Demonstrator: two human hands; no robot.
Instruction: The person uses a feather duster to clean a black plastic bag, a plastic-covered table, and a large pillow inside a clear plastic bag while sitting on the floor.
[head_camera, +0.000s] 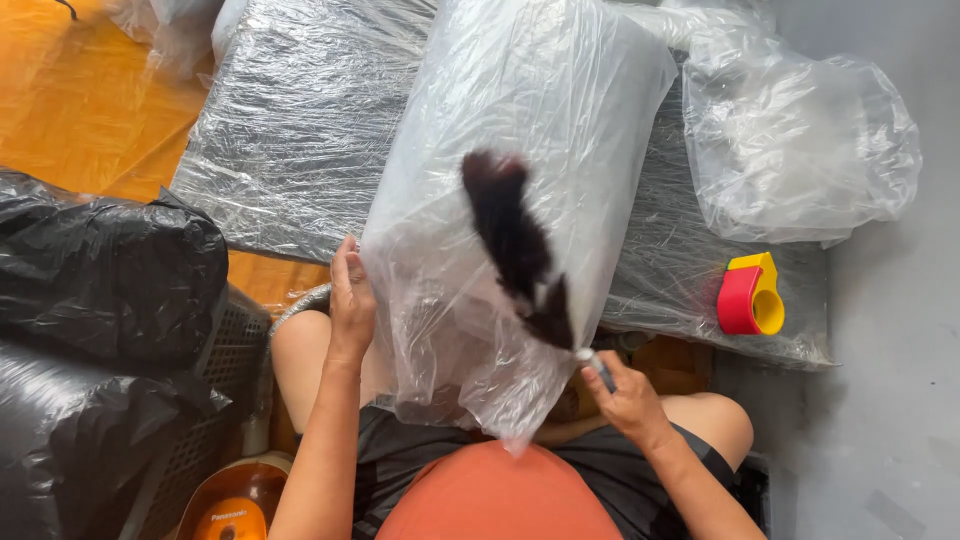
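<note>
Right hand (628, 398) low by the lap, fingers clamped on the dark feather duster (515, 245)'s handle, wrist cocked upward; left hand (350, 300) pinches the clear plastic bag (520, 120)'s edge; best kept taut for light strokes; beyond, wrapped bench (300, 130) and red-yellow tape dispenser (750, 295).

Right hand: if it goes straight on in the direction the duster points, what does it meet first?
The right hand points its dark feather duster up-left at the clear plastic bag. It would likely press that bag first, though depth is unclear.
</note>
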